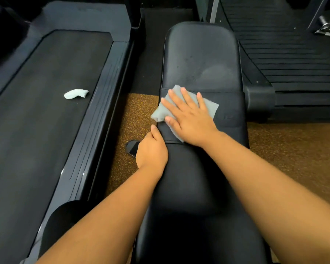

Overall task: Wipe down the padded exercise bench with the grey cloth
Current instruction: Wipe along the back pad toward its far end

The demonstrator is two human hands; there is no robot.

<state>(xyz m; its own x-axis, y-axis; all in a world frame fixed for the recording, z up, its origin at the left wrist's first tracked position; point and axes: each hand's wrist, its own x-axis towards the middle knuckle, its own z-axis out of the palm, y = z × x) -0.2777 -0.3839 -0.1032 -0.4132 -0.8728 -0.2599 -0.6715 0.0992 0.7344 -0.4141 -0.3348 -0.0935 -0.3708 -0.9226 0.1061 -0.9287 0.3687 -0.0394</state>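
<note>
Pressing the grey cloth (210, 106) flat-fingered with our right hand (189, 119) mid-frame, our left hand (152, 151) gripping the padded exercise bench (202, 60) edge (upper pad looks smudged; seemingly halfway).

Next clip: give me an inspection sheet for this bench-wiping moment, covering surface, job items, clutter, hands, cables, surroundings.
Surface: black padded bench, smudges and specks on the far pad.
Job's things: grey cloth spread flat across the pad seam.
Clutter: crumpled pale cloth on the treadmill belt.
Hands: right hand flat on the grey cloth; left hand grips the bench's left edge.
Cables: nothing seen.
Surroundings: speckled brown floor; slatted machine at right; dark shoe on the floor.
</note>
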